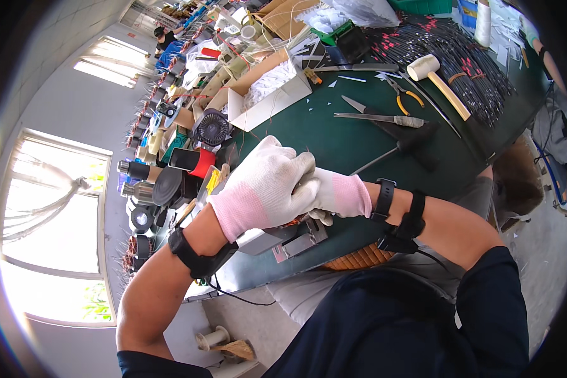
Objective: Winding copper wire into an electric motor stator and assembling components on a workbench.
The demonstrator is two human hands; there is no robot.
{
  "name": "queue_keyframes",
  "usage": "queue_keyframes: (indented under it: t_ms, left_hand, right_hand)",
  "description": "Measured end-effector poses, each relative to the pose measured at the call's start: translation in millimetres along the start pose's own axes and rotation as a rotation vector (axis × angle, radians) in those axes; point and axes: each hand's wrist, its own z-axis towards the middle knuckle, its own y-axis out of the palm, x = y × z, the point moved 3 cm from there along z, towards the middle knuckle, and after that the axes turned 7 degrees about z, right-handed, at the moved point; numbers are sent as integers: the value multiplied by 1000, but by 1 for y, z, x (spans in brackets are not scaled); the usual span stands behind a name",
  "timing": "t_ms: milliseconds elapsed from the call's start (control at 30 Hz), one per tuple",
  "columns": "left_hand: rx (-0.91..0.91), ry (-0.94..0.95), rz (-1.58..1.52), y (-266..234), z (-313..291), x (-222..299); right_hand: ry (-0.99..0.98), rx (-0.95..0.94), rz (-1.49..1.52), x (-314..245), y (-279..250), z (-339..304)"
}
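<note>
Both my hands wear white knit gloves with pink cuffs and meet over the near left part of the green table [334,148]. My left hand [268,179] is closed, its fingers curled against my right hand [327,192]. The right one is partly hidden behind it, with its visible fingers bent inward. Whatever is pinched between them is covered by the gloves. Just below the hands sits a grey metal device [264,239] with a metal bracket [303,242]. A bit of orange shows under the gloves, too small to name.
A mallet [436,79], orange-handled pliers [404,97], scissors [384,118] and a screwdriver [378,157] lie to the right. Behind them is a heap of black cables [479,63]. An open white box [264,88] and a small black fan [212,128] stand at the left.
</note>
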Motion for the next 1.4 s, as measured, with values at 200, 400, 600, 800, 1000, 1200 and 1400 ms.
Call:
queue_keyframes:
  t_ms: [200,400,600,800,1000,1200,1400]
  left_hand:
    - [32,-2,-11,2,-3,-2]
    - [1,-4,6,-1,-1,1]
    - [-9,-16,-23,2,-6,-1]
    - [12,5,24,2,-6,-2]
    - [4,23,19,5,-5,-3]
    - [16,27,50,4,-6,-4]
    - [41,47,29,6,-4,-5]
  right_hand:
    - [-16,-25,206,11,11,0]
    - [-92,27,107,11,15,-4]
    - [-23,92,4,3,27,-16]
    - [27,215,132,6,34,-27]
    - [-15,132,281,4,43,-28]
    - [19,174,163,8,30,-32]
    - [5,144,82,3,31,-31]
